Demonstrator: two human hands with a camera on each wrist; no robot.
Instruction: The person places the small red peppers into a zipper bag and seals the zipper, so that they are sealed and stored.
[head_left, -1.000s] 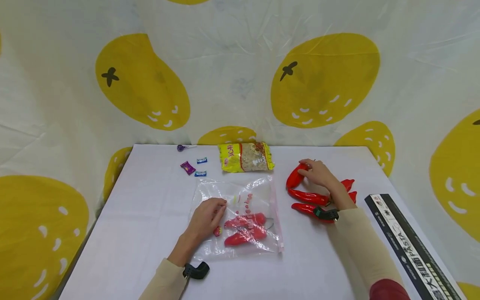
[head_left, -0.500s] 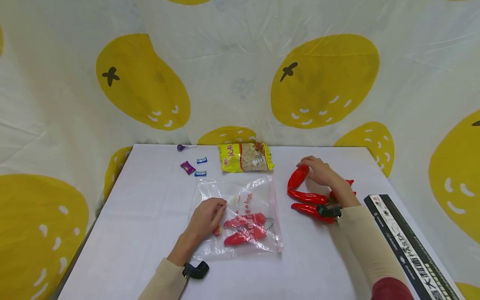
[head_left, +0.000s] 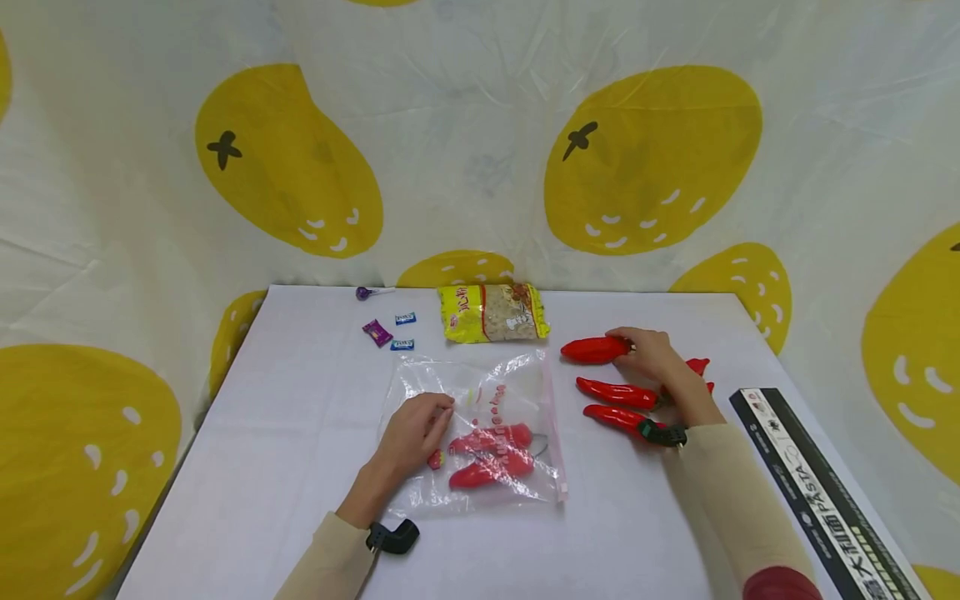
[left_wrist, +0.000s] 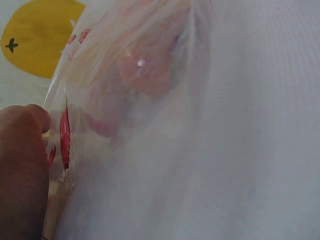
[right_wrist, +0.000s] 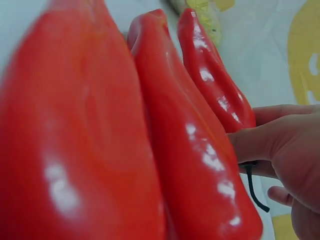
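Now, from the head, the right hand (head_left: 649, 354) pinches a pepper (head_left: 591, 351) by one end at right, beyond other peppers (head_left: 611, 392) — the left hand (head_left: 412, 433) rests relaxed on a bag (head_left: 427, 375). Left wrist: fingers (left_wrist: 36, 118) touch the bag. Right wrist: a dark stem (right_wrist: 254, 194) hangs down.

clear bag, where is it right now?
In the head view, the bag lies near the middle of the table, left hand over its left side, yellow packet beyond it, loose peppers to its right.
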